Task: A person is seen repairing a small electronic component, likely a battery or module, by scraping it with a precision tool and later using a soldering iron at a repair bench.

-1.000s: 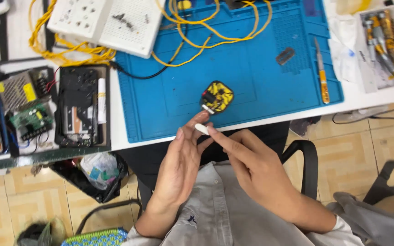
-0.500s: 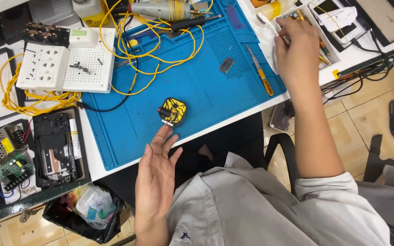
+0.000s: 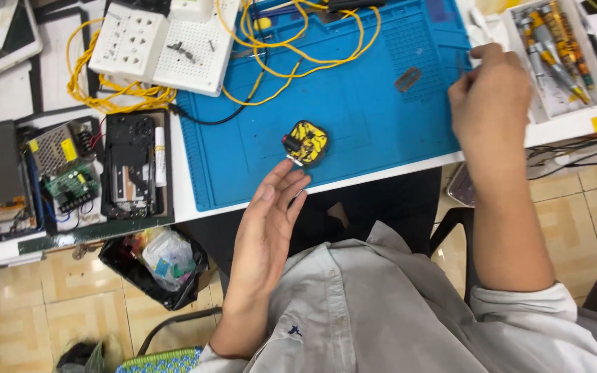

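A small yellow and black plug body [image 3: 305,143] lies on the blue work mat [image 3: 354,117] near its front edge. My left hand [image 3: 269,215] is open and flat, with its fingertips just below the plug, almost touching it. My right hand [image 3: 490,97] hovers over the mat's right edge, beside a white tray of screwdrivers [image 3: 555,59]. Its fingers are curled downward and hide whatever is under them. A small grey metal piece [image 3: 408,79] rests on the mat to the left of that hand.
Yellow wire [image 3: 298,41] loops across the mat's back. A white socket strip [image 3: 131,41] and a white perforated board [image 3: 198,59] sit at back left. A black tray of circuit boards [image 3: 70,173] is on the left, and a bin with plastic bags [image 3: 160,259] is below the table.
My right hand has come back from the far right trays to the mat's right edge. My left hand stays open by the plug. One second ago both hands were together at the plug.
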